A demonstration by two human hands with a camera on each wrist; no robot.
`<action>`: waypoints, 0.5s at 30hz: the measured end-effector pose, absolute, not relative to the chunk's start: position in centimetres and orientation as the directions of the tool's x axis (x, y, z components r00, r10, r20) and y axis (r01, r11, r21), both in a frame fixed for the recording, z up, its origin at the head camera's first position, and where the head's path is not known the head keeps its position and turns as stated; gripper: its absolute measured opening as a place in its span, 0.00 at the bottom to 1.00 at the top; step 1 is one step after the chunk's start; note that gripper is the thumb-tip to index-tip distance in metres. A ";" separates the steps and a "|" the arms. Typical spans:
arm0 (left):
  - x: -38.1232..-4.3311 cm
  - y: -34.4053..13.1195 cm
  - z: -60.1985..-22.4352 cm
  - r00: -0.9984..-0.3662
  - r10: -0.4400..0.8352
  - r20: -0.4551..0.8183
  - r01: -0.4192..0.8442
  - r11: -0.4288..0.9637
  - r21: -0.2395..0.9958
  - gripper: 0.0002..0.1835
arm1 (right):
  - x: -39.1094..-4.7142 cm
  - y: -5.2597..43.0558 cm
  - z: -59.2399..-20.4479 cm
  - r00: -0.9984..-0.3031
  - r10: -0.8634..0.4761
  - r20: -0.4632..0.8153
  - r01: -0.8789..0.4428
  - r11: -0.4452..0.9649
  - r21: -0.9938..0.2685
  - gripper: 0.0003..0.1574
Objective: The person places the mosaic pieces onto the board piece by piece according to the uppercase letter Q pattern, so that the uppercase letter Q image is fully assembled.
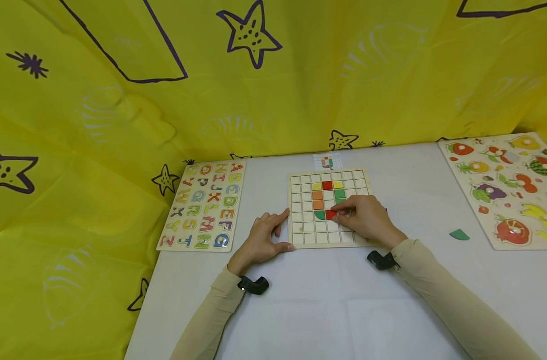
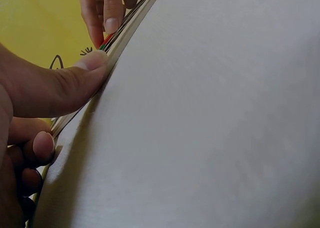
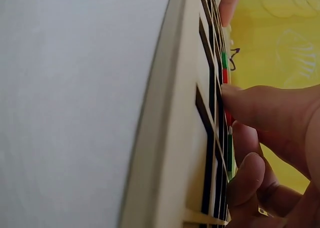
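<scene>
A wooden grid board (image 1: 303, 239) lies on the table with coloured pieces in its cells. An outline shows there: an orange square (image 1: 317, 204), a red square at the top (image 1: 327, 185), green squares (image 1: 340, 193) and a green quarter-circle (image 1: 320, 215). At the outline's bottom, my right hand (image 1: 368, 217) pinches a red square (image 1: 330, 215) between thumb and forefinger, low over the cells. My left hand (image 1: 262, 240) steadies the board's lower left corner, forefinger against its left edge and thumb along the front edge (image 2: 92, 63).
A small pattern card (image 1: 327, 162) lies behind the board. One loose green quarter-circle (image 1: 459, 235) sits to the right. An alphabet puzzle (image 1: 163, 245) is at left, a fruit puzzle (image 1: 489, 230) at right. Yellow patterned cloth (image 1: 300, 110) hangs behind the white table (image 1: 300, 310).
</scene>
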State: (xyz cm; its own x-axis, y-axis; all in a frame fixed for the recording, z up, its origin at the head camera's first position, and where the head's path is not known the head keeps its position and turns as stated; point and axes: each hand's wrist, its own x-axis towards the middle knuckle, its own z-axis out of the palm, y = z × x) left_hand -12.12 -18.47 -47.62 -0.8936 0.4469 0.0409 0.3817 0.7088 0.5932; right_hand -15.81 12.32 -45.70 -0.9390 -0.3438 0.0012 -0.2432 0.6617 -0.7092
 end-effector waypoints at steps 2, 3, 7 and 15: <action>-12.1 -18.5 -47.6 -0.893 0.447 0.043 0.383 0.709 0.592 0.53 | -15.8 12.3 -45.7 -0.937 -0.350 0.000 -0.245 0.658 -0.712 0.14; -12.1 -18.5 -47.6 -0.893 0.447 0.044 0.385 0.709 0.591 0.53 | -15.9 12.4 -45.7 -0.936 -0.353 -0.002 -0.246 0.656 -0.714 0.14; -12.1 -18.5 -47.5 -0.893 0.448 0.044 0.385 0.709 0.591 0.53 | -15.9 12.7 -45.7 -0.929 -0.369 0.005 -0.258 0.640 -0.724 0.16; -12.1 -18.4 -47.6 -0.894 0.447 0.033 0.378 0.714 0.589 0.53 | -15.4 15.8 -44.9 -0.941 -0.338 0.028 -0.244 0.619 -0.747 0.17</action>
